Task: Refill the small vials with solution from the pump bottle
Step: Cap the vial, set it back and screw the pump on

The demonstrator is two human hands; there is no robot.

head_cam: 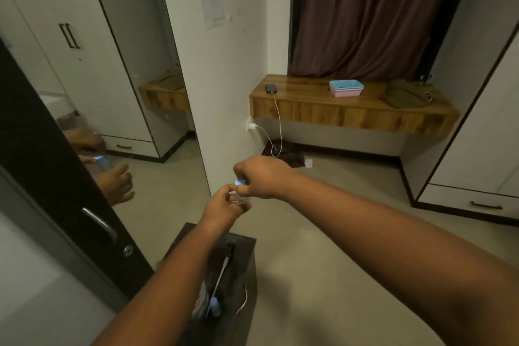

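Observation:
Both my arms reach forward at chest height over the floor. My left hand (224, 206) pinches the clear body of a small vial (242, 199). My right hand (262, 177) is closed on the vial's light blue cap (239, 182) from above. The two hands touch each other around the vial. Below my left forearm, on a dark stool (244, 250), lies another small vial with a blue cap (214, 303) beside a thin white tube. The pump bottle is mostly hidden under my left arm.
A mirror (118, 93) on the left reflects my hands. A dark door with a metal handle (99, 222) stands at the near left. A wooden shelf (351, 115) ahead holds a phone, stacked blue and pink trays (346, 87) and a bag. Wardrobes flank the room.

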